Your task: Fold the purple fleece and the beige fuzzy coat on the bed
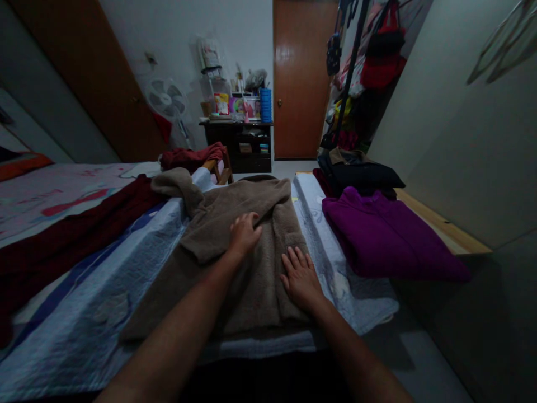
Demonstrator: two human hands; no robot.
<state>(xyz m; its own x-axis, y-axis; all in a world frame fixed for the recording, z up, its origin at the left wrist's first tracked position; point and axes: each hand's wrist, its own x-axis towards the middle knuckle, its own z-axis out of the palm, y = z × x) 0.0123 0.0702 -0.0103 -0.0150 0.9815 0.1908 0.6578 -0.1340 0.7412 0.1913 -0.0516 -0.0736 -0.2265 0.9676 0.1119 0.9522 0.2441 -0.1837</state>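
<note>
A brown fleece garment [251, 280] lies on the light blue bed cover, its right side folded inward and one sleeve laid across the front. The other sleeve [178, 187] extends to the upper left. My left hand [244, 232] rests on the sleeve across the middle, fingers apart and slightly bent, holding nothing. Flat on the folded right edge lies my right hand [301, 279], its fingers spread.
A folded purple garment [390, 232] and a dark folded pile [356, 170] sit to the right. Dark red clothing [84, 224] stretches along the left. Beyond the bed stand a fan [166, 99], a dark cabinet [213, 148] and a brown door [304, 78].
</note>
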